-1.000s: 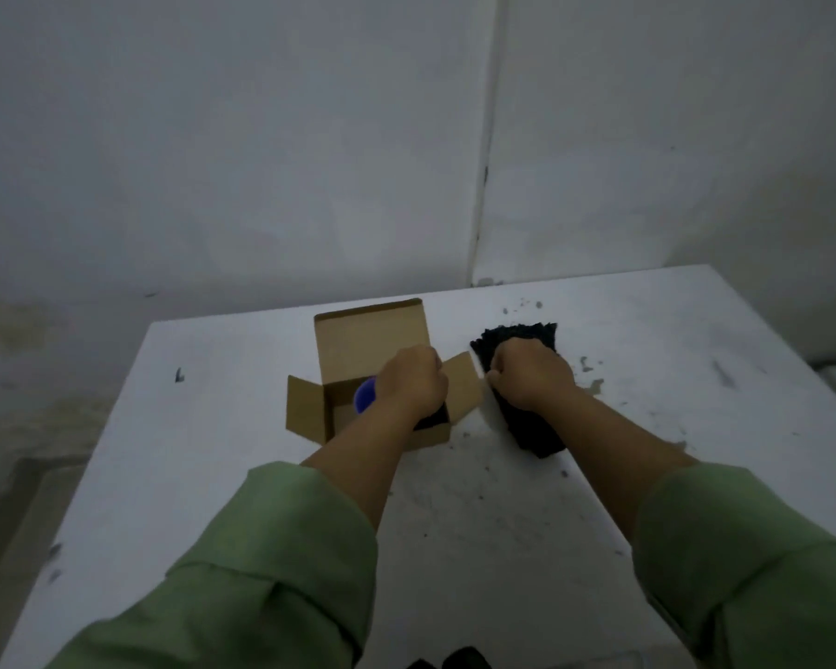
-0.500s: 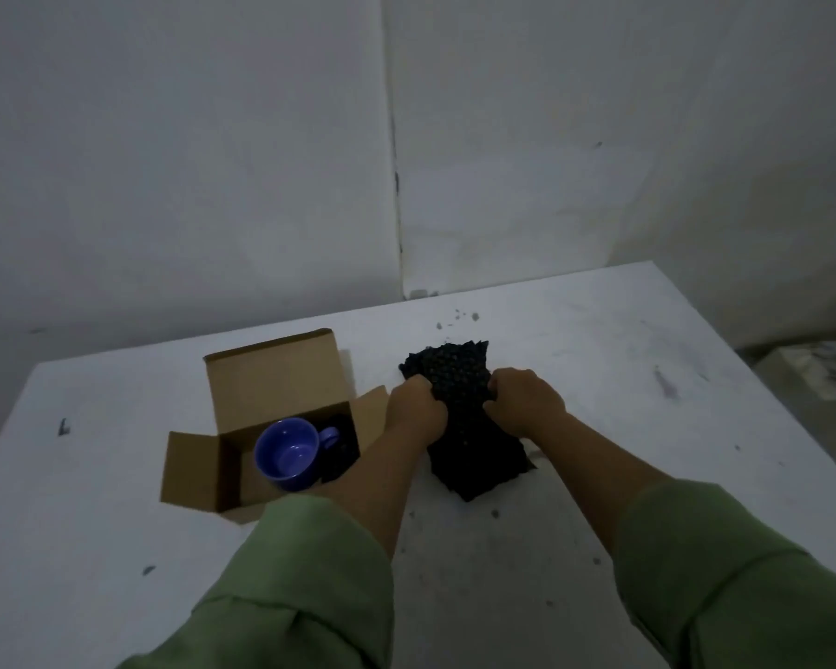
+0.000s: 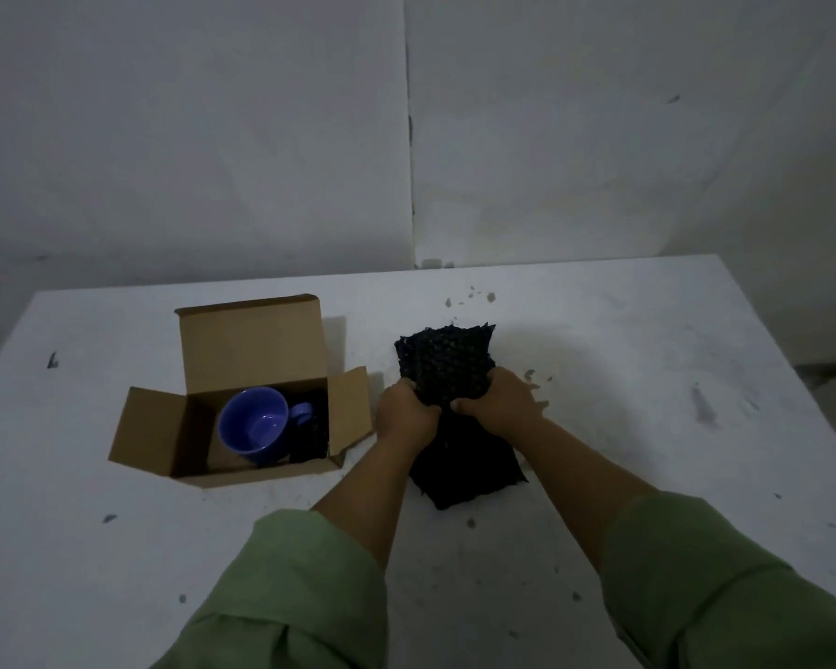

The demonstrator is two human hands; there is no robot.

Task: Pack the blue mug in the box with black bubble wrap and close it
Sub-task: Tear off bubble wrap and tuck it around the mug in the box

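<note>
The blue mug (image 3: 257,423) stood upright inside the open cardboard box (image 3: 242,359), its handle turned toward the right-hand wall, with a dark wad of padding wedged just beside it on that side. The box sat on the white bench (image 3: 647,379) with its lid standing up at the back and both side flaps splayed outward.

To the right of the box, well clear of it, lay a sheet of black bubble wrap (image 3: 447,366). Both hands were closed on it: the left hand (image 3: 404,415) gripped its left edge and the right hand (image 3: 500,403) its right, bunching the middle of the sheet between them, so that the far half rose off the bench while the near half lay flat.

The wrap looked light and limp, likely to sag and unfold unless gathered into a tight bundle, so a grip around the crumpled middle seemed better than one at a corner. The mug, by contrast, appeared hard, glossy and breakable; it would be best taken by the handle or around the body, and it probably needed padding on the bare left and front sides, where open space showed between mug and cardboard. The flaps appeared stiff enough to fold by pressing along their creases.
</note>
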